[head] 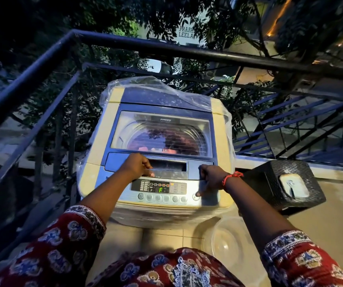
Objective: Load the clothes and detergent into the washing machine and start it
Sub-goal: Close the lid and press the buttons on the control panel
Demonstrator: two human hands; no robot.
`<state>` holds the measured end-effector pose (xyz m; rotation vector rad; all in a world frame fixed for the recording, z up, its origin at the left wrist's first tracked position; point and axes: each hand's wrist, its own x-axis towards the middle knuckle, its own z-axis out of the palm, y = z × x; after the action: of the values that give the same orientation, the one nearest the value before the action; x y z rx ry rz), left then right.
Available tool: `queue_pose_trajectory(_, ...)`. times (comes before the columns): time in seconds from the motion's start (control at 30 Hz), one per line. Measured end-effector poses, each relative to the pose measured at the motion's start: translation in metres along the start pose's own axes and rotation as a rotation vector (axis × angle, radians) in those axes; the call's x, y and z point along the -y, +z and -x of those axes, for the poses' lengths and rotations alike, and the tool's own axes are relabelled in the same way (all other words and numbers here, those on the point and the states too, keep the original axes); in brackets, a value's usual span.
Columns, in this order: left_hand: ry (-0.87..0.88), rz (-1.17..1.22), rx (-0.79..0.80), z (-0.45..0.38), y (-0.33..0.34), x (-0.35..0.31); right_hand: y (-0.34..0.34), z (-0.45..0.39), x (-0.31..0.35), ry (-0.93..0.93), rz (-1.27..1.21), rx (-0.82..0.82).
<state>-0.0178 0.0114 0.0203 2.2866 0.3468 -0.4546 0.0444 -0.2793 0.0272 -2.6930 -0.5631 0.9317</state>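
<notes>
A top-loading washing machine [96, 141], cream and blue, stands in front of me with its glass lid [162, 131] closed. Clothes [179, 139] show through the glass inside the drum. The control panel [160, 188] is lit and shows a green "F". My left hand [139, 165] rests curled on the lid's front edge by the handle recess. My right hand [209, 179] is mostly curled, with one finger stretched down onto a round button [196, 197] at the right end of the panel. No detergent container is visible.
Clear plastic sheeting [156, 88] covers the machine's back and sides. A dark woven basket [286, 183] sits on the ledge at right. A clear plastic tub [224, 243] lies on the tiled floor. A metal railing [125, 41] surrounds the balcony.
</notes>
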Motion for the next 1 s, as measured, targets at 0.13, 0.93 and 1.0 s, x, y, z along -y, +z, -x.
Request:
queue_pose_trajectory(0.13,0.024,0.002,-0.008,-0.0013,0.0002,0.0043,0.0063,0.0002,0.0016,0.013,-0.010,-0.039)
queue_pose_trajectory(0.93,0.099,0.006,-0.049,-0.0034,0.0025,0.0111,0.0101,0.0003,-0.0007,0.023,-0.057,-0.053)
queue_pose_trajectory(1.0,0.107,-0.001,-0.054,-0.0026,0.0021,0.0110,0.0098,0.0006,-0.0003,0.022,-0.060,-0.053)
